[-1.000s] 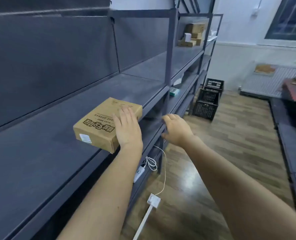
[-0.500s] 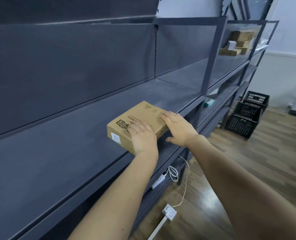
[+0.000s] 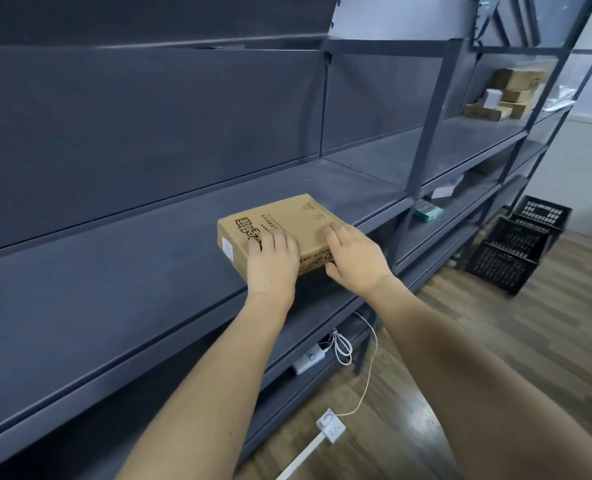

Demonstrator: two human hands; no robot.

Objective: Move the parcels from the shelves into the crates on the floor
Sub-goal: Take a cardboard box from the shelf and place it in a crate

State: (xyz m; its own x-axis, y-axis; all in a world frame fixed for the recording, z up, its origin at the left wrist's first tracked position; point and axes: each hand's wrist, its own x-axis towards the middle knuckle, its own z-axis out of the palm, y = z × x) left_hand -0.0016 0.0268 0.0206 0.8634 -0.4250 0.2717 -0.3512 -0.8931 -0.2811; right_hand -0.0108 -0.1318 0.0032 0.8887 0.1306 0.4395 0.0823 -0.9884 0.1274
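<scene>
Cardboard parcel [image 3: 280, 226] under both hands (shelf edge)

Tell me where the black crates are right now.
In the head view, the black crates stand on the wood floor at right, beside the far end of the shelving, beyond the right hand.

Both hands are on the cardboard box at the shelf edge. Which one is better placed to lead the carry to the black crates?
Probably the right hand: it rests on the cardboard box at its crate-side end, and the black crates stand on the floor to the right. The left hand covers the near corner, farther from them.
</scene>
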